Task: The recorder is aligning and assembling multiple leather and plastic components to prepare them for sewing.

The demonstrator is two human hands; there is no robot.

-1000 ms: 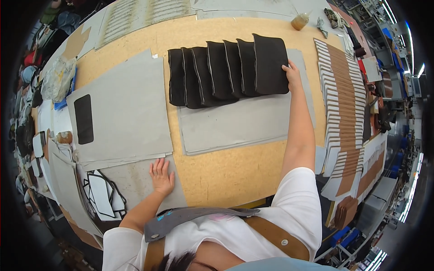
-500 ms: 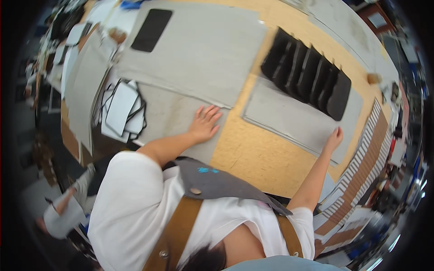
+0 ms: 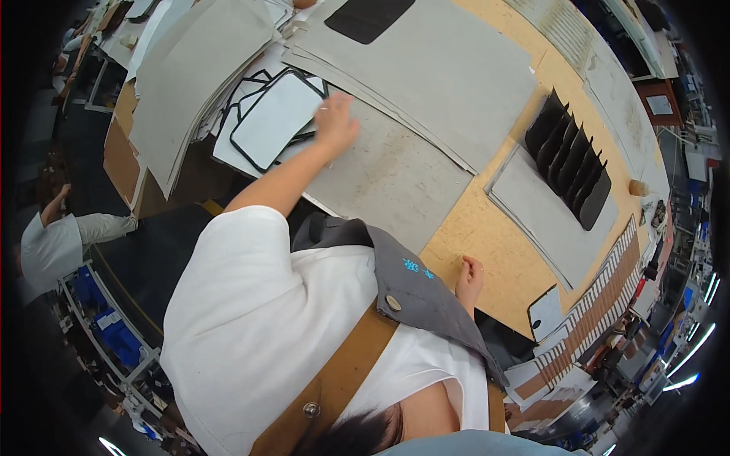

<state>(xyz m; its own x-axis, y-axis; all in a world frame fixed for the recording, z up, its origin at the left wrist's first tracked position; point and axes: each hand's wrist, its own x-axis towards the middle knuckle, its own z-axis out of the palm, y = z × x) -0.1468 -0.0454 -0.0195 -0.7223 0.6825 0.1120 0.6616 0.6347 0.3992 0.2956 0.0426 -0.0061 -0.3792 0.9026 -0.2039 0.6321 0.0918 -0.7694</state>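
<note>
My left hand (image 3: 337,127) is at the right edge of a white rounded panel with a black border (image 3: 278,120). Motion smears its fingers, so whether they grip that edge is unclear. More such black-edged pieces lie loosely under the panel. My right hand (image 3: 470,280) hovers over the near part of the yellowish tabletop (image 3: 479,235), fingers curled in and nothing visible in them. To the far right, a row of overlapping black rounded pieces (image 3: 569,161) rests on a grey sheet stack (image 3: 532,199). One black rounded piece (image 3: 370,17) lies on large grey sheets (image 3: 426,76).
At the left, a tall pile of grey sheets (image 3: 194,72) overhangs the table. A striped brown-and-white strip (image 3: 601,304) runs along the right edge, near a small white panel (image 3: 544,313). A person in a white top (image 3: 49,247) is off to the left.
My left hand has gone from the grey sheets leftward to the black-edged panels. My right hand has left the grey stack, drawing in toward my body. The view has turned left.
</note>
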